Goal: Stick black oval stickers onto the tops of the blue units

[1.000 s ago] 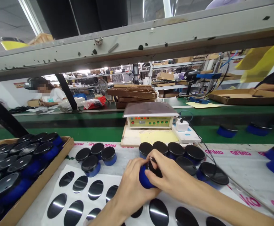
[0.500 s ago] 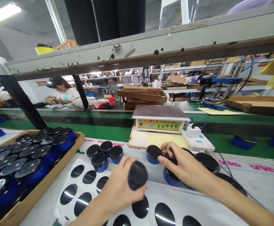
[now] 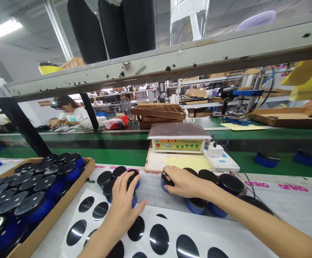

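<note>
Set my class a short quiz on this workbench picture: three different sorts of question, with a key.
1. True or false: the cardboard box holds blue tubs with black tops.
2. What shape do the black pieces on the white sheet appear? A square; B oval; C star-shaped.
3. Which of the person's hands touches another tub, in front of the control unit?

Key: 1 true; 2 B; 3 the right hand.
</note>
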A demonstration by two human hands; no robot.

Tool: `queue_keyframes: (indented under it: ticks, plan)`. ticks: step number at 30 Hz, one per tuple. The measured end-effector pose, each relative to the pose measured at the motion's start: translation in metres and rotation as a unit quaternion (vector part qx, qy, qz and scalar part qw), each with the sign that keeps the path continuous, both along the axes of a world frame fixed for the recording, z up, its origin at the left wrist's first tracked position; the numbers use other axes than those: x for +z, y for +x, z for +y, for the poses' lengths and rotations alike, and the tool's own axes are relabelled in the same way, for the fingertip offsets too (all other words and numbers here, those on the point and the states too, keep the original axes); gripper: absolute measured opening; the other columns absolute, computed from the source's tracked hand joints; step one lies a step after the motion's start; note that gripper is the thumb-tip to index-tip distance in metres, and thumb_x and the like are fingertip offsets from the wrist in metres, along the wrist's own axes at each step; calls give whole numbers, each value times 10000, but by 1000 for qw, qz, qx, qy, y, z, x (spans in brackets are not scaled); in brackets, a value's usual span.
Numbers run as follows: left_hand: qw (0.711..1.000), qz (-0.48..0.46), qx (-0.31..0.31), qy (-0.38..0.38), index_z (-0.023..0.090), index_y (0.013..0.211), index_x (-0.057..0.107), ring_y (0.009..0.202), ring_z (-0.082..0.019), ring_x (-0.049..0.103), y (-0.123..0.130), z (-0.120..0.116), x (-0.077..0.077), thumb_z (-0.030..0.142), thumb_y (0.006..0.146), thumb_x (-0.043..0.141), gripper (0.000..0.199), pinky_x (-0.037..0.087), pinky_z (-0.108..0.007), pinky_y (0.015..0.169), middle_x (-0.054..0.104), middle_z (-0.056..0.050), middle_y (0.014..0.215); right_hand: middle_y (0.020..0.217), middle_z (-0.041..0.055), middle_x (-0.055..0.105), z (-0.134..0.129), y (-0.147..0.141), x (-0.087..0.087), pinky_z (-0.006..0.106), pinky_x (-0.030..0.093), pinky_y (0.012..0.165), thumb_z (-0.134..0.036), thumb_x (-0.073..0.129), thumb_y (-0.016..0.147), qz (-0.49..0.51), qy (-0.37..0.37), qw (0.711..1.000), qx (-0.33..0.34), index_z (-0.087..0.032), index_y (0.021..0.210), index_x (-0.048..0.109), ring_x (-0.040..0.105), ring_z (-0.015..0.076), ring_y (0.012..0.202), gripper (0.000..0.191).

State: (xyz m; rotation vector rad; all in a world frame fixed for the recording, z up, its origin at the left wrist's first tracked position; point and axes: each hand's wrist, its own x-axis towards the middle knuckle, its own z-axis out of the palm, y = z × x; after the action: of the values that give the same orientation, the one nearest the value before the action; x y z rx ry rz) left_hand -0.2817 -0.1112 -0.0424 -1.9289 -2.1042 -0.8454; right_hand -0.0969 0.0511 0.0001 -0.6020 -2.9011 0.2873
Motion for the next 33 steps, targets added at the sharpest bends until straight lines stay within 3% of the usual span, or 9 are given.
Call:
queue_keyframes:
  ticks: [4,6,12,18,23,25,27,31,33]
  plan:
    - [965,-222,-108,-91,209,1430,133,1380,-276,223,41,25,-3,292,780,617,815,262,-483,1104,219,-156,1483,822,34,585,-3,2,7,264,374,621,-250,563,736,-26,-6,999,26,-203,783,449,536,177,719,132]
    - [943,-278,-148,-104,173,1437,114,1379,-297,224,55,46,-10,252,715,679,920,260,-493,1101,227,-185,1484,813,45,585,1,8,11,274,372,628,-237,535,738,-33,-3,999,10,-202,770,459,540,188,725,90]
    - [937,-298,-176,-47,190,1293,391,1219,-246,459,63,90,-25,162,715,666,641,329,-451,1053,515,-106,1280,756,66,592,25,35,14,281,339,545,-261,559,709,-47,-5,994,-98,-191,777,493,561,213,657,117]
    - [934,-305,-181,-35,237,1207,494,1152,-246,491,58,89,-25,194,644,754,621,362,-438,1015,560,-49,1213,709,18,578,36,45,9,254,332,532,-305,571,759,6,-35,993,-113,-205,751,479,531,168,616,136]
    - [927,-319,-185,-69,246,1332,398,1000,-247,571,60,89,-29,247,649,754,770,496,-420,845,592,-75,1167,730,-22,486,32,48,29,257,374,589,-345,481,845,105,-51,987,-115,-198,933,486,467,142,640,171]
    - [923,-327,-191,-68,228,1393,289,1008,-229,578,61,87,-21,207,673,716,837,512,-385,824,545,-105,1240,746,-30,451,23,49,39,252,390,600,-350,455,864,132,-61,983,-111,-200,1038,468,462,135,649,231]
    - [923,-334,-184,-46,218,1421,194,1130,-244,520,63,83,-6,206,697,690,878,466,-415,918,448,-134,1343,745,-35,430,9,49,46,246,402,604,-337,450,868,153,-79,980,-101,-207,1080,455,465,130,652,249]
    - [923,-334,-190,-10,259,1419,172,1334,-283,309,67,72,28,345,706,717,901,289,-494,1080,290,-116,1462,713,-39,420,-15,46,54,239,388,575,-298,472,850,186,-118,973,-70,-218,1052,466,437,127,625,218]
    - [927,-327,-183,-11,250,1428,143,1366,-281,252,69,71,33,388,721,703,913,245,-497,1105,244,-116,1488,707,-40,427,-14,43,53,238,377,573,-291,469,845,182,-92,976,-75,-215,1042,461,434,128,622,212]
